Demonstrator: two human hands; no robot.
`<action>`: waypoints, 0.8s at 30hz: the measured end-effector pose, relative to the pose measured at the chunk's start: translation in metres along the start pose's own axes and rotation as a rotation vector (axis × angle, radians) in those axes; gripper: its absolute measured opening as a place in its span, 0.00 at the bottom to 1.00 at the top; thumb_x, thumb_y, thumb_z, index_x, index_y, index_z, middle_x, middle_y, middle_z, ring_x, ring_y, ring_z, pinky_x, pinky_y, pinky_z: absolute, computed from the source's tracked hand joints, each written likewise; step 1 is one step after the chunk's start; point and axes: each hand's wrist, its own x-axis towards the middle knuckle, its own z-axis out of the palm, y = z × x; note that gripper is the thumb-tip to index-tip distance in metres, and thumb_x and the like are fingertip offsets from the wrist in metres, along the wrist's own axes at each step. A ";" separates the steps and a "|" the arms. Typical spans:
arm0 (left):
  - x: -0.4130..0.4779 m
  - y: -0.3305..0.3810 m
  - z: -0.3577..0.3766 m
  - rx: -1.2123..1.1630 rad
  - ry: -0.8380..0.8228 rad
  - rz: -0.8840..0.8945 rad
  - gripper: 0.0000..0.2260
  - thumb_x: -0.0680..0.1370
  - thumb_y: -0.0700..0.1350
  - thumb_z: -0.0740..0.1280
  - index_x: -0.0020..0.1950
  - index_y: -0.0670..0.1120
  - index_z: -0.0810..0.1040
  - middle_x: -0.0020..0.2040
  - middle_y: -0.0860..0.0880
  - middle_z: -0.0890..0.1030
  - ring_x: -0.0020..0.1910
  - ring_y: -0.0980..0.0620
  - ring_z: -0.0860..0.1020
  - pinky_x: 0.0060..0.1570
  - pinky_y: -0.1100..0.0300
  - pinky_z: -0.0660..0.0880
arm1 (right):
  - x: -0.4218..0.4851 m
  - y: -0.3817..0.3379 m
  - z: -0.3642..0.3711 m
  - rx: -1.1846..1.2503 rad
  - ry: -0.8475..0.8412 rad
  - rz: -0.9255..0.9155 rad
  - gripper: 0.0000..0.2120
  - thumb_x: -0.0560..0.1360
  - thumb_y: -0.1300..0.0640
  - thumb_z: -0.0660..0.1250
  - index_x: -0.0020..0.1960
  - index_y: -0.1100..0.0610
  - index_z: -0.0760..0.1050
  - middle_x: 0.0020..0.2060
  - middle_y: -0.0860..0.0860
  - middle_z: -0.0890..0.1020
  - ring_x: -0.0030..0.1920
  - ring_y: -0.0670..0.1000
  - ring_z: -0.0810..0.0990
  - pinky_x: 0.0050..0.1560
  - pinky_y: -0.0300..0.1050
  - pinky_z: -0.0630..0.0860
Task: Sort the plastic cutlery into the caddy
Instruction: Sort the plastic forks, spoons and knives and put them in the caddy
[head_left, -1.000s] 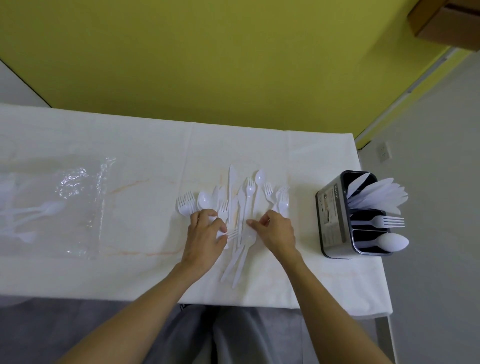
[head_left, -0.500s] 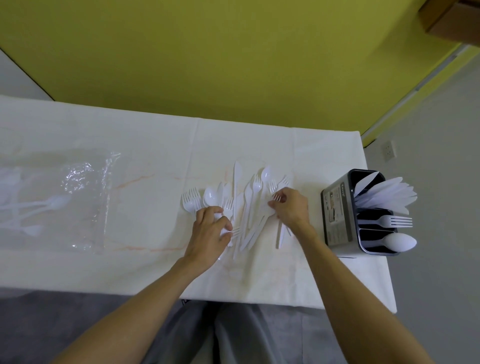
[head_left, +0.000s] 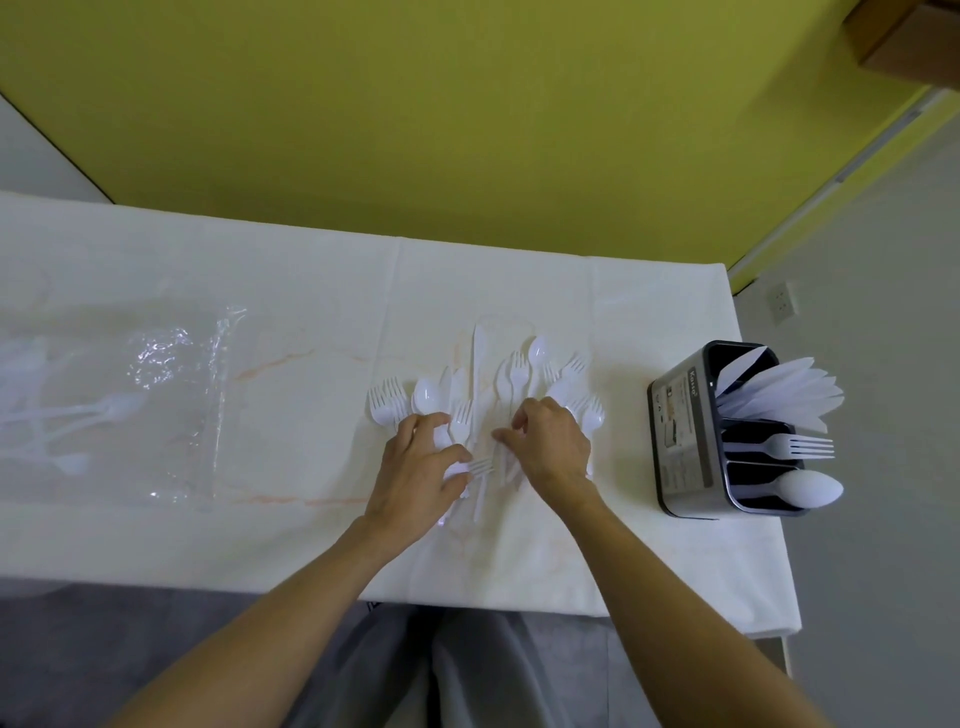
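Down over the table (head_left: 291, 519) now, white cloth across it, and straight into the heap of plastic cutlery (head_left: 511, 374) in the middle: forks, spoons and one long knife (head_left: 478, 358), all white, fanned out with heads toward the yellow-green wall (head_left: 467, 130). Both hands in the heap, palms down, close together but not touching. Left hand (head_left: 415, 473) on the near left part, fingers bent, pinching a fork (head_left: 480, 466) between thumb and a curled finger, with tines poking out to the right. Right hand (head_left: 553, 444) just beside it, fingers curled down and reaching leftward across the handles; gripping something or merely pressing, cannot tell, with the fingertips buried among the white plastic. Beyond the left hand, a pair of forks (head_left: 387, 405) and a loose spoon (head_left: 427, 397) at the heap's left edge. Over at the right end of the table, well apart from the heap, the caddy (head_left: 680, 447): dark, upright, three compartments in a row. Far compartment packed with sorted knives (head_left: 779, 389), blades up and fanned; middle one holding a lone fork (head_left: 795, 446), tines up; near one holding a sorted spoon (head_left: 810, 489), bowl up. Away at the left, a clear plastic bag (head_left: 171, 395) flat on the cloth, a few more white pieces dimly visible inside, too blurred to sort by kind. Below the table edge, grey trousers (head_left: 363, 675).
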 end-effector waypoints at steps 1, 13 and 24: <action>0.000 0.000 0.000 0.020 -0.002 -0.005 0.09 0.72 0.51 0.73 0.50 0.52 0.84 0.64 0.47 0.73 0.62 0.47 0.66 0.57 0.49 0.72 | 0.000 -0.001 -0.001 -0.017 -0.002 0.021 0.12 0.75 0.47 0.70 0.46 0.57 0.78 0.45 0.50 0.78 0.45 0.52 0.78 0.40 0.45 0.72; 0.016 0.007 0.007 0.007 -0.028 -0.057 0.05 0.74 0.47 0.70 0.40 0.46 0.81 0.64 0.49 0.72 0.66 0.49 0.64 0.61 0.54 0.67 | -0.004 -0.003 -0.021 0.330 -0.181 0.184 0.08 0.72 0.58 0.69 0.45 0.61 0.72 0.38 0.55 0.82 0.30 0.51 0.78 0.34 0.39 0.75; -0.018 -0.006 -0.011 0.023 0.104 -0.010 0.13 0.72 0.60 0.67 0.38 0.51 0.72 0.41 0.55 0.72 0.42 0.53 0.69 0.41 0.60 0.70 | -0.014 -0.012 0.005 0.294 -0.248 0.168 0.14 0.75 0.58 0.70 0.32 0.60 0.75 0.27 0.53 0.80 0.25 0.47 0.80 0.24 0.32 0.71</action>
